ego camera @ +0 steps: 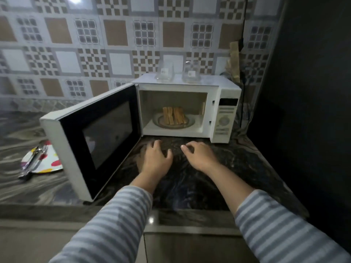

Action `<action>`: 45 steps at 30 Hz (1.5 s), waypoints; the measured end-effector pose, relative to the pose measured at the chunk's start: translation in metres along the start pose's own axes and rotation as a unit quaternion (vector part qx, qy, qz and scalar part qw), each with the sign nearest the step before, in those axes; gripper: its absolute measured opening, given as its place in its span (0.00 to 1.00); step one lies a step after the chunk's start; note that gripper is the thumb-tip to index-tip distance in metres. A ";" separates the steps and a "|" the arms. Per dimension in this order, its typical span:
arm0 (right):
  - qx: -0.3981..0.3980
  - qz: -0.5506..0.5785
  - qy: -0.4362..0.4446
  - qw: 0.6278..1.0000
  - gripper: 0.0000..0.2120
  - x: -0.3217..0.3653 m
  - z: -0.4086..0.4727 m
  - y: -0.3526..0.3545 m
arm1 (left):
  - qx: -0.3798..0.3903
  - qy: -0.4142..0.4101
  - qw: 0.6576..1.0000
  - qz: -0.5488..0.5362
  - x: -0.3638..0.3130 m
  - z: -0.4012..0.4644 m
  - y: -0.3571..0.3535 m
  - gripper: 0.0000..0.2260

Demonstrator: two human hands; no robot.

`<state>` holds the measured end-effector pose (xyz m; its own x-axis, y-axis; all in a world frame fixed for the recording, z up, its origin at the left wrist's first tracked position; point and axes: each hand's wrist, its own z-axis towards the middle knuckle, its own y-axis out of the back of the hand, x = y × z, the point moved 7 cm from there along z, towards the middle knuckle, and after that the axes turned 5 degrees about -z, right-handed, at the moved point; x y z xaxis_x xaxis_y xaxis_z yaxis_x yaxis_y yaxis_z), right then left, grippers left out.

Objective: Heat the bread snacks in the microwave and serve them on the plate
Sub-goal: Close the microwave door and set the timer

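A white microwave [224,95] stands on the dark counter with its door [98,133] swung wide open to the left. Inside, several long golden bread snacks [173,115] lie side by side on the glass turntable [157,121]. My left hand [155,158] and my right hand [199,155] hover over the counter just in front of the oven's opening, both empty with fingers spread and curled downward. A white plate with coloured dots [50,162] sits on the counter to the left of the door, with metal tongs [33,161] lying across it.
Two clear glass jars [164,72] [191,72] stand on top of the microwave. A black cable [241,73] hangs down the tiled wall behind it. A dark wall [303,92] closes off the right side. The counter's front edge [76,207] runs below my forearms.
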<state>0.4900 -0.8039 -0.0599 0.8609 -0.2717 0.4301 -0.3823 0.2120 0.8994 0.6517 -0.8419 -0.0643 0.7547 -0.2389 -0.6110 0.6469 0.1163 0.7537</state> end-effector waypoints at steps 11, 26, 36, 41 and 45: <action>0.075 -0.059 0.047 0.994 0.16 0.020 -0.138 -0.084 | 0.052 0.038 0.994 0.086 0.103 -0.127 0.033 0.17; -0.091 -0.076 0.150 0.982 0.30 0.231 -0.130 -0.021 | -0.132 -0.039 0.980 0.140 0.191 -0.056 0.220 0.26; -0.190 -0.194 0.131 0.954 0.35 0.319 -0.099 -0.020 | -0.070 -0.137 0.984 0.088 0.186 0.020 0.231 0.39; -0.231 -0.185 0.119 0.948 0.33 0.305 -0.101 -0.021 | -0.030 -0.168 0.982 0.080 0.184 0.026 0.215 0.43; -0.248 -0.170 0.095 0.949 0.34 0.273 -0.107 -0.009 | -0.008 -0.220 0.974 0.046 0.160 0.017 0.188 0.46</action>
<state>0.7639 -0.7798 0.0405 0.9694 -0.2385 0.0575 0.0923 0.5718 0.8152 0.8924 -0.8742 -0.0162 0.6926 -0.6160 -0.3754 0.5823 0.1703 0.7950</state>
